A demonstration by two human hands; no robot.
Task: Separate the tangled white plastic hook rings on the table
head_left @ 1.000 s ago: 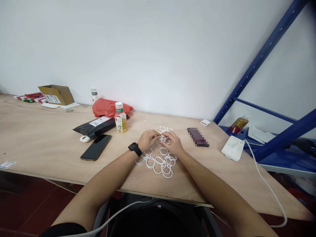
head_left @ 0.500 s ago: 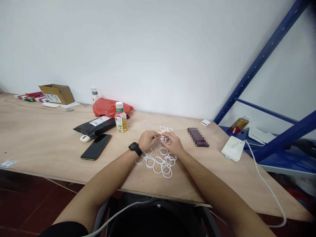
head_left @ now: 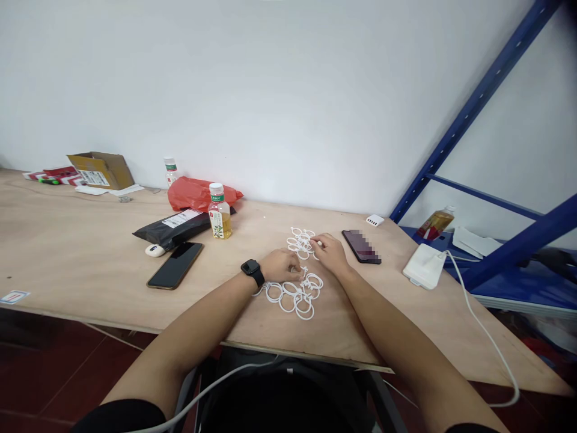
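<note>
Touching white plastic rings (head_left: pixel 291 294), left hand (head_left: pixel 282 266) curled, right hand (head_left: pixel 331 252) fingers narrow, grip unclear

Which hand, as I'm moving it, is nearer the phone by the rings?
Right hand: just left of the phone, not touching it; left hand: farther left.

Left hand (head_left: pixel 282 266) on white plastic rings (head_left: pixel 288 297), right hand (head_left: pixel 330 252) touching upper ring cluster (head_left: pixel 300 242), watch (head_left: pixel 252 271) on left wrist, phone (head_left: pixel 360 246) just beside, plywood table (head_left: pixel 90 240)
</note>
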